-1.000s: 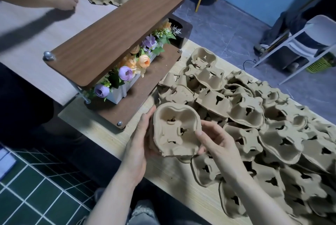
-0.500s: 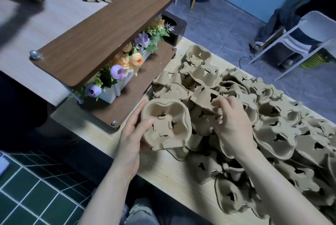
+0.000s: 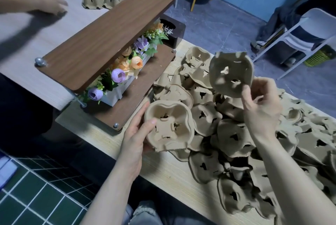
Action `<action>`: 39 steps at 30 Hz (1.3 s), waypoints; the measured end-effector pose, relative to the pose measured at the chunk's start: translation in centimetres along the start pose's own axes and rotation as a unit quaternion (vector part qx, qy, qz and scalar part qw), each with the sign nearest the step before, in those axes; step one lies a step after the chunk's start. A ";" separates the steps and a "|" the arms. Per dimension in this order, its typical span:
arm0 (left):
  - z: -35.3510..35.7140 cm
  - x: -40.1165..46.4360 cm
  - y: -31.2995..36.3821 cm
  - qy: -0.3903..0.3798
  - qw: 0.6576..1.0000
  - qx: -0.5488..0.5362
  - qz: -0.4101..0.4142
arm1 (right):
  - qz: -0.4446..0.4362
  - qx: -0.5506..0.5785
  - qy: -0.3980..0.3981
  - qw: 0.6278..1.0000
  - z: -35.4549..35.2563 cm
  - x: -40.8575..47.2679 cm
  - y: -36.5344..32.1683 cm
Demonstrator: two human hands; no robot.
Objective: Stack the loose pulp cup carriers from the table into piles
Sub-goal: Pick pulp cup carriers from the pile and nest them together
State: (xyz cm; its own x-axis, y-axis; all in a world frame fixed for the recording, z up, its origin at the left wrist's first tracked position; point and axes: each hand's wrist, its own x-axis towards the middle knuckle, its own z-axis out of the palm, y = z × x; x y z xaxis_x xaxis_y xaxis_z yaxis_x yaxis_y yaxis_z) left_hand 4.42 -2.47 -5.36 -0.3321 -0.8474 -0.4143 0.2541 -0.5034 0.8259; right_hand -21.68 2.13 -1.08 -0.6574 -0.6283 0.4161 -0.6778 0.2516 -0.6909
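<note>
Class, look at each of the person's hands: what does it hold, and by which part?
The left hand grips a carrier by its left rim, thumb inside. The right hand pinches a raised carrier by its lower right edge.

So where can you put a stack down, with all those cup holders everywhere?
Bare table shows along the near edge, between the wooden shelf and the heap of loose carriers. Everything right of that strip is crowded with carriers.

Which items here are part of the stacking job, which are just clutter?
Job: left hand holding a carrier stack; right hand holding a lifted carrier; loose carriers.
Clutter: wooden shelf, artificial flowers, white chair, green basket.
</note>
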 end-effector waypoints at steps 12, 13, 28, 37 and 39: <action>1.6 0.7 -1.2 -0.061 0.997 0.034 -0.022 | 0.141 0.293 -0.317 0.891 -3.6 -0.4 -3.9; 1.9 0.6 -1.2 -0.068 0.997 0.034 -0.028 | 0.143 0.280 -0.340 0.886 -3.8 -0.5 -4.1; 4.8 -1.0 -1.9 -0.108 0.992 0.033 -0.055 | 0.114 0.194 -0.336 0.914 -3.1 -2.2 -4.2; 5.9 -0.9 -2.0 -0.038 0.999 0.008 -0.030 | 0.225 0.187 -0.191 0.937 -5.7 -7.4 -3.6; 6.2 -1.0 -2.0 -0.034 0.999 0.004 -0.025 | 0.244 0.219 -0.188 0.926 -5.8 -8.8 -3.8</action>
State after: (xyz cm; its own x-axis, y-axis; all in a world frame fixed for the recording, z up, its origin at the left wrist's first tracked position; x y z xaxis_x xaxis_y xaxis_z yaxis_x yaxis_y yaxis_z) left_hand -1.36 0.43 -4.19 -0.4054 -0.8076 -0.4283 0.2288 -0.5432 0.8078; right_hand -15.24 10.93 1.32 -0.6335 -0.7509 -0.1867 -0.0778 0.3019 -0.9502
